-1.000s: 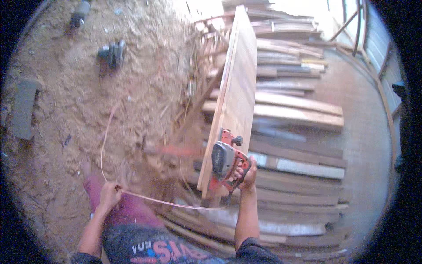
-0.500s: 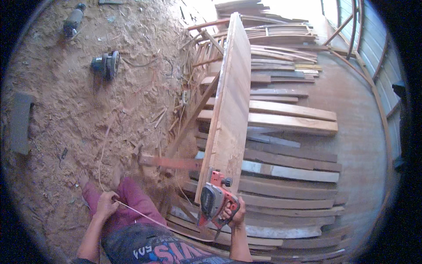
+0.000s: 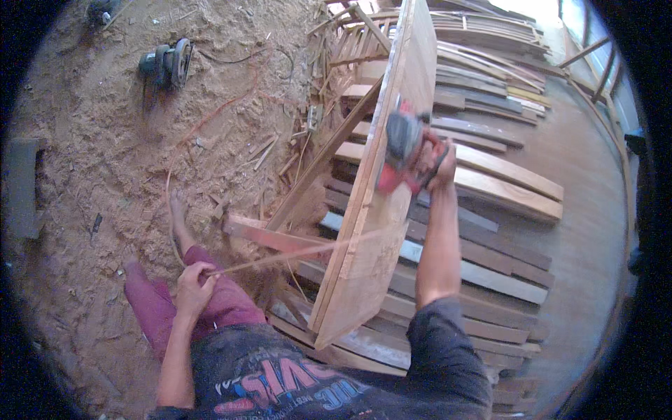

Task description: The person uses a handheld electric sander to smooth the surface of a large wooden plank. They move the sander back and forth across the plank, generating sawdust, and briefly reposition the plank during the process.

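Observation:
A red and black electric hand planer [image 3: 407, 150] rests on the broad face of a long wooden panel [image 3: 371, 262], about midway along it. My right hand [image 3: 437, 164] is wrapped round its rear handle; planer and fingers are smeared by motion. The panel stands tilted, its pale edge toward me. My left hand [image 3: 198, 283], in front of my thigh, is closed on a thin power cord [image 3: 280, 260]. From there the cord runs taut across the panel's near end toward the planer. Its other side trails past my foot onto the floor.
A red-brown wooden support [image 3: 273, 236] and a slanted brace [image 3: 329, 150] stand under the panel. Stacked boards [image 3: 483, 269] lie along its right side. A circular saw [image 3: 166, 64] sits on the shavings-covered floor at the far left, with a flat block [image 3: 24, 185] nearer the left rim.
My right hand has pushed the planer from the panel's near end forward along its face. The cord has lifted and tightened across the panel. My view has shifted, and my left hand still grips the cord.

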A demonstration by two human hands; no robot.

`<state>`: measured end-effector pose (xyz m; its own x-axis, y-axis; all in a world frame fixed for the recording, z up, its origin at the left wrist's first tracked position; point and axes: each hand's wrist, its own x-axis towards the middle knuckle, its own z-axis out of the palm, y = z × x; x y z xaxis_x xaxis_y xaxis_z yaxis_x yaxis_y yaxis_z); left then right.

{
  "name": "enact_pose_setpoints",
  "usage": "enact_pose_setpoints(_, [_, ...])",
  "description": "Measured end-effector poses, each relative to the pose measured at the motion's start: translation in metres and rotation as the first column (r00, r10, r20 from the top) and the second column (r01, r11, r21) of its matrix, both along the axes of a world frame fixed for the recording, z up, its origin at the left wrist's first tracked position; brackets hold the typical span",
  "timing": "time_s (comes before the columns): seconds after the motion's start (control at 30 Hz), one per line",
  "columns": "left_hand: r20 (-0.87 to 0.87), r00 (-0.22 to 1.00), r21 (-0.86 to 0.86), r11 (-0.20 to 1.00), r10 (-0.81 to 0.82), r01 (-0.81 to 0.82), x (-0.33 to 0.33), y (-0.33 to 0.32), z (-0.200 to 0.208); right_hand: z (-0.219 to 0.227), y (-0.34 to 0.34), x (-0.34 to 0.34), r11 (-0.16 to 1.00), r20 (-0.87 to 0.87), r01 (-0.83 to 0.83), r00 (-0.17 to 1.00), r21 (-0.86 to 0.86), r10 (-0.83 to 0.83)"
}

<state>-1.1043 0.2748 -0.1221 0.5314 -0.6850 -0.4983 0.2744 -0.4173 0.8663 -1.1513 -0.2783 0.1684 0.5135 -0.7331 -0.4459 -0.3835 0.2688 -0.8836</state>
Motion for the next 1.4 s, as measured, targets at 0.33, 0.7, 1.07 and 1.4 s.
enact_pose_setpoints(0.33, [-0.008,0.993,0.078,0.99,-0.114,0.114,0.043,0.037,-0.026,0.013,0.193,-0.132,0.972,-0.042,0.225,0.974,0.06,-0.223])
enact_pose_setpoints(0.7, [0.006,0.953,0.064,0.952,-0.302,0.301,0.06,0.063,-0.036,0.039,0.339,-0.179,0.804,-0.295,0.589,0.785,0.079,-0.545])
enact_pose_setpoints(1.07, [-0.062,0.996,0.119,0.99,-0.067,0.074,0.087,-0.058,-0.022,-0.006,0.002,-0.024,0.941,-0.071,0.334,0.941,0.056,-0.33])
enact_pose_setpoints(1.4, [-0.041,0.999,0.005,1.0,0.004,-0.003,0.101,-0.171,0.009,-0.022,-0.163,0.032,0.963,-0.09,0.253,0.965,0.087,-0.246])
